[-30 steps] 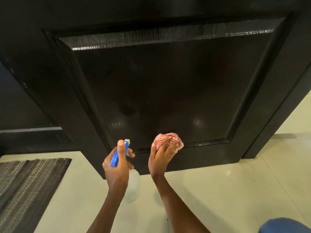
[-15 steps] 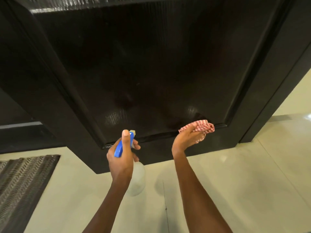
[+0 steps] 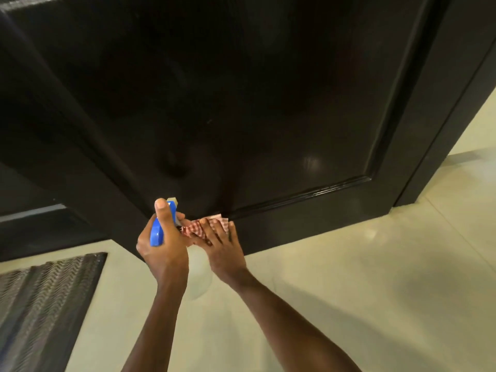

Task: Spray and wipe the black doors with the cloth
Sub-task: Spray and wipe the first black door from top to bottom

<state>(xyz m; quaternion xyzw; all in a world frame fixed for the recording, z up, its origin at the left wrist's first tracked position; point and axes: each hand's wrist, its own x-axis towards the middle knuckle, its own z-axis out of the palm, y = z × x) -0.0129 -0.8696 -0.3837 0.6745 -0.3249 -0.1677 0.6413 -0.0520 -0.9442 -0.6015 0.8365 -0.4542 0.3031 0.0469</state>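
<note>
Two bare hands are seen low against a black door (image 3: 241, 103). The right hand (image 3: 224, 252) lies with fingers spread flat over a red-checked cloth (image 3: 200, 228), which is pressed onto the door's bottom rail just under the lower moulding of the sunken panel, at about 6 o'clock on that panel. Nothing is curled round the cloth; it is pinned by straight fingers. The left hand (image 3: 161, 245), touching the right at its 9 o'clock, is wrapped round the blue head of a spray bottle (image 3: 158, 232), with the thumb laid up along the top; the pale bottle body hangs below, mostly hidden.

The cloth is judged soft, thin and light, likely to bunch and slide under the palm, so broad flat pressure suits it. The glossy door is judged hard, stiff and slippery. The bottle is best held at its neck.

A cream tiled floor (image 3: 349, 291) lies beneath, with a grey ribbed mat (image 3: 40, 304) at 8 o'clock.
</note>
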